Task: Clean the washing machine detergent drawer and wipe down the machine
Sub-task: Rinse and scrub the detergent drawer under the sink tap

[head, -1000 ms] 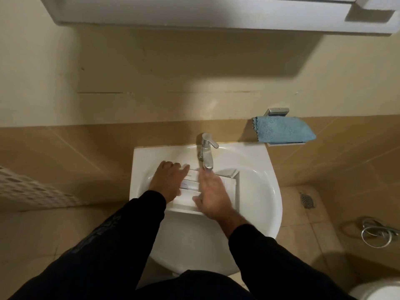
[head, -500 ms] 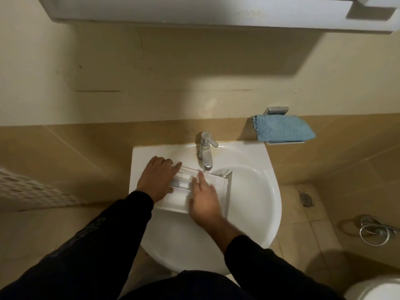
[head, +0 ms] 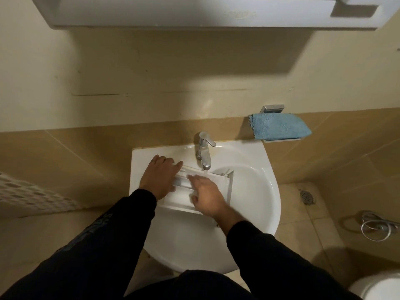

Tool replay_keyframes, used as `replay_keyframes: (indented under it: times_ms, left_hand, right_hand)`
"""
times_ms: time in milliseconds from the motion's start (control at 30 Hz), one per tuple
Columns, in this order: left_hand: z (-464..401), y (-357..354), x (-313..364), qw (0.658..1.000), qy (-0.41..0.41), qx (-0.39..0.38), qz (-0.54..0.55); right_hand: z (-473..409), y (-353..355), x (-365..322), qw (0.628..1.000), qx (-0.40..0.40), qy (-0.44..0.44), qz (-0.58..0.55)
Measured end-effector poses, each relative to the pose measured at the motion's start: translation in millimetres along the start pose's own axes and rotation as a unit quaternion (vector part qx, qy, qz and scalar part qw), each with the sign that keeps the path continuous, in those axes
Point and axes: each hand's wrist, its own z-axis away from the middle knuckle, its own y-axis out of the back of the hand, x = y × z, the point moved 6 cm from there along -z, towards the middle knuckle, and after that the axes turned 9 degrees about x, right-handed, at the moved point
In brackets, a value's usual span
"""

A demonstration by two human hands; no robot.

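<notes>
I see the drawer (head: 218, 187) lying across the sink (head: 259, 191), long axis left to right. My left hand (head: 160, 178) grips its left end; my right hand (head: 207, 195) rests flat inside, fingers straight. The tap (head: 204, 152) stands just beyond my hands, a blue cloth (head: 279, 126) farther right.

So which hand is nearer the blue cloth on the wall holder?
Right. The right hand lies on the white plastic detergent drawer, below-left of the blue cloth; the left hand holds the drawer's far left end.
</notes>
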Motion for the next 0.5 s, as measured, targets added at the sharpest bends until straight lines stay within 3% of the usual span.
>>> replay_keyframes:
  times_ms: [133, 200, 267, 400, 500]
  left_hand:
    - [14.8, -11.3, -8.3, 1.000, 0.019, -0.004, 0.012]
    - [17.6, -16.1, -8.4, 0.999, 0.030, -0.015, 0.013]
    - [19.8, -21.2, -6.4, 0.998, 0.044, -0.045, 0.011]
    - [20.3, -25.7, 4.0, 0.995, 0.057, -0.078, 0.010]
    - [12.2, -23.8, 31.8, 0.990, 0.024, -0.100, 0.092]
  right_hand:
    - [18.9, 1.1, 30.5, 0.990, 0.061, -0.038, 0.125]
    - [21.1, 1.5, 36.3, 0.978, 0.054, -0.094, 0.176]
    - [18.1, -5.8, 39.8, 0.970, 0.012, -0.092, 0.224]
    - [10.6, -3.4, 46.3, 0.973, -0.017, -0.085, 0.213]
    - [10.8, -2.7, 50.3, 0.981, -0.029, -0.041, 0.188]
